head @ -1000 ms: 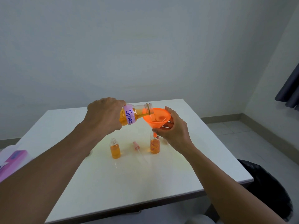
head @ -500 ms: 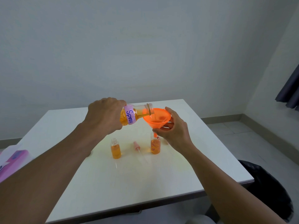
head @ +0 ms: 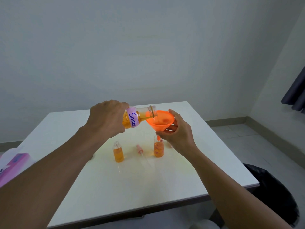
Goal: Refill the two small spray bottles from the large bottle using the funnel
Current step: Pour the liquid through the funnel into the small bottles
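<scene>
Large bottle (head: 139,115) half inside left hand (head: 107,119)

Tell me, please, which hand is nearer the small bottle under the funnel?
Right. Right hand holds the funnel above the small bottle; left hand tips the large bottle farther left.

The left grip (head: 107,119) covers the base of the large bottle (head: 142,114). The right grip (head: 178,133) hides the underside of the funnel (head: 160,120) and most of a pinkish thing (head: 169,144) behind it. At nine o'clock the edge cuts off a pink box (head: 14,164); at three o'clock, a dark curtain (head: 295,95).
</scene>
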Available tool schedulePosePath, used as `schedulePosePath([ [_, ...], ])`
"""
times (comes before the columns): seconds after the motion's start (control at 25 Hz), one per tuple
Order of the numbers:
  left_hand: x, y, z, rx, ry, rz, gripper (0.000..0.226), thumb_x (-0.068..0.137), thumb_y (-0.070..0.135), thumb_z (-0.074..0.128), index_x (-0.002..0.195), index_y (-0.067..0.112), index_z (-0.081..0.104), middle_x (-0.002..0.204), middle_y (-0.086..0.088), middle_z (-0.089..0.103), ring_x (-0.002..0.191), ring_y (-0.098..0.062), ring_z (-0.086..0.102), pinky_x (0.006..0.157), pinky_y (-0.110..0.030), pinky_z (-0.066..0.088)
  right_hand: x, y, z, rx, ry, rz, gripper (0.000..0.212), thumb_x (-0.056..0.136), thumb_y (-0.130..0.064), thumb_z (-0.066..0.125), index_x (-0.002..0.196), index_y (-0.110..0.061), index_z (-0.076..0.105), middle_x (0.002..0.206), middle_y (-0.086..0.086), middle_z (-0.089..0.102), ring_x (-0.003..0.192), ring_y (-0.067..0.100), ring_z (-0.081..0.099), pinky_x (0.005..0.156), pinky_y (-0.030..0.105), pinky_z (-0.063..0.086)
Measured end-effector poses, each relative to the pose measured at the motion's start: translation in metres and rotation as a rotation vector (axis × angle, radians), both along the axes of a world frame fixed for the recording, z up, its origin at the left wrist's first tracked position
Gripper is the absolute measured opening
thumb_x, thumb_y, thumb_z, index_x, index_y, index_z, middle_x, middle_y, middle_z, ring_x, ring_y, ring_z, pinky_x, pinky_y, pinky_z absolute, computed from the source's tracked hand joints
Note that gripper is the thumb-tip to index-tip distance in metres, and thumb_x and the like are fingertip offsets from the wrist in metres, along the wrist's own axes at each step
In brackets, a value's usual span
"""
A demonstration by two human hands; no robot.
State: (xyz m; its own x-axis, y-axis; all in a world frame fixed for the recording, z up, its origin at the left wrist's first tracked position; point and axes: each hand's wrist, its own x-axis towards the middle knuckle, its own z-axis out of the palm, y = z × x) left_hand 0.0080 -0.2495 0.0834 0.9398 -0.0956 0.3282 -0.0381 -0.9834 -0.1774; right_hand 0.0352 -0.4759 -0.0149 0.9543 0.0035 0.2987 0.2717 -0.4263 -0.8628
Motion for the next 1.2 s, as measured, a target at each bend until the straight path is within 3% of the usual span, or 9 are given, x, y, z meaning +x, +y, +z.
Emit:
schedulePosePath([
  [0.2,-0.001,0.001,-0.003,-0.073,0.021,-0.003,0.059,0.067,0.032,0.08,0.12,0.031,0.055,0.104,0.004,0.064,0.09,-0.023,0.06,0.062,-0.027,0.037,0.0,0.0,0.0,0.008,-0.003,0.002,0.096,0.07,-0.017,0.091,0.15,-0.025,0.038,0.132,-0.001,0.06,0.097,0.012,0.067,0.065,0.004,0.051],
  [0.4,-0.002,0.003,-0.011,-0.213,0.064,0.019,0.062,0.064,0.037,0.083,0.117,0.029,0.054,0.105,0.0,0.061,0.083,-0.025,0.054,0.064,-0.029,0.039,-0.001,-0.001,0.001,0.008,0.007,0.0,0.096,0.07,-0.015,0.091,0.15,-0.025,0.039,0.122,-0.008,0.057,0.084,-0.003,0.063,0.062,0.0,0.046],
  [0.64,-0.001,0.007,-0.025,-0.377,0.087,0.022,0.069,0.058,0.048,0.085,0.117,0.033,0.053,0.11,0.0,0.06,0.095,-0.028,0.058,0.07,-0.033,0.047,0.001,0.0,0.002,-0.022,0.001,-0.012,0.097,0.07,-0.02,0.092,0.15,-0.027,0.037,0.136,-0.002,0.057,0.094,0.007,0.062,0.063,0.003,0.047],
  [0.76,-0.002,0.006,-0.027,-0.47,0.09,0.027,0.074,0.057,0.051,0.086,0.121,0.033,0.053,0.113,-0.001,0.06,0.101,-0.027,0.057,0.076,-0.035,0.051,0.001,0.0,0.003,-0.033,-0.013,-0.02,0.096,0.07,-0.022,0.091,0.15,-0.027,0.038,0.137,-0.003,0.057,0.089,0.004,0.063,0.064,0.003,0.045],
  [0.92,-0.007,0.003,-0.027,-0.587,0.057,0.013,0.075,0.057,0.051,0.089,0.12,0.03,0.055,0.114,0.0,0.06,0.101,-0.024,0.056,0.077,-0.034,0.05,0.003,-0.002,0.005,-0.022,-0.013,-0.027,0.096,0.07,-0.023,0.091,0.15,-0.027,0.038,0.137,-0.001,0.057,0.097,0.009,0.064,0.068,0.003,0.044],
  [1.2,-0.017,0.012,-0.031,-0.853,-0.021,0.033,0.077,0.055,0.059,0.086,0.119,0.029,0.058,0.108,0.006,0.061,0.101,-0.02,0.057,0.077,-0.034,0.051,0.005,-0.003,0.006,-0.02,-0.017,-0.016,0.095,0.071,-0.022,0.091,0.15,-0.026,0.038,0.133,-0.005,0.056,0.095,0.006,0.062,0.064,0.001,0.044],
])
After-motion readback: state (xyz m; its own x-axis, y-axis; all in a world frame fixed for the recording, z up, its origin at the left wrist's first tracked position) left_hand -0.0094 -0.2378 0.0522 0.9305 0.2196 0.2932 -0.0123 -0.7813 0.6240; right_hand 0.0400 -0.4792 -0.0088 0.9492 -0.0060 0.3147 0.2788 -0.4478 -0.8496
